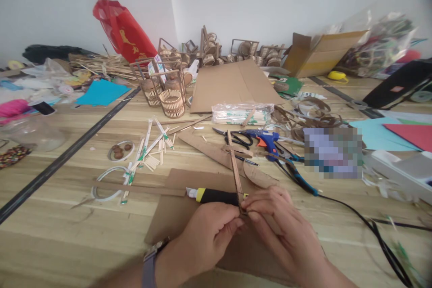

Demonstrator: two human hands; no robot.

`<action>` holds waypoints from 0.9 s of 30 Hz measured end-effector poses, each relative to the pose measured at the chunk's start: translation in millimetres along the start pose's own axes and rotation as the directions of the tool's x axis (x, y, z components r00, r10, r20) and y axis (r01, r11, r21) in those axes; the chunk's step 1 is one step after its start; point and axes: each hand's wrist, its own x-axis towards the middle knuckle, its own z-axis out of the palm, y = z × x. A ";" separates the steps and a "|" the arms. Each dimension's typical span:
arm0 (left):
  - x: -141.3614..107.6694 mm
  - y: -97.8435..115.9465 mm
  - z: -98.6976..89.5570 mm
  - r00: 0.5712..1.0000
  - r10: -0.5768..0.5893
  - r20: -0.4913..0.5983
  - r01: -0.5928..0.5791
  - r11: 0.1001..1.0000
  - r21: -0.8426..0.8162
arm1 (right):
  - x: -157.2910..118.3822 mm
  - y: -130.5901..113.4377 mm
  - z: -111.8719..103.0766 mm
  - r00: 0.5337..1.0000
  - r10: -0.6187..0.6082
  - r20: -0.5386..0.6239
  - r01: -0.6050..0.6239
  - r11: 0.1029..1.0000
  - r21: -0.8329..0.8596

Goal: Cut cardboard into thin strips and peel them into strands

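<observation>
1. the left hand (207, 234) is clamped, thumb against fingers, on the near end of a thin brown strip (233, 162).
2. the right hand (286, 227) pinches that same end, its fingertips just beside the other hand's.
3. the strip points away from the person, above the cardboard sheet (168, 216).
4. 1 utility knife (216, 195) lies just beyond the hands, blade to the left.
5. 1 blue glue gun (269, 141) lies farther right.

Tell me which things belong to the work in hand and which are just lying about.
In the work:
brown strip, pinched by left hand and right hand
probably knife, glue gun, cardboard underneath

Apparently lying about:
red bag
bright blue paper
clear jar
</observation>
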 end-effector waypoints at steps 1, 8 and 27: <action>0.6 0.0 -0.7 0.999 0.041 -0.011 -0.041 0.998 0.038 | 0.2 -0.3 -0.2 1.000 0.014 -0.002 -0.014 1.000 0.012; 2.4 -0.1 -0.2 0.999 0.037 0.001 -0.037 0.999 0.027 | 0.3 -0.9 0.2 0.998 0.057 -0.023 -0.057 0.998 0.022; -1.0 5.1 11.6 0.923 -0.353 0.152 0.380 0.778 -0.501 | -2.0 -1.4 4.6 0.999 -0.049 0.001 0.049 0.995 -0.091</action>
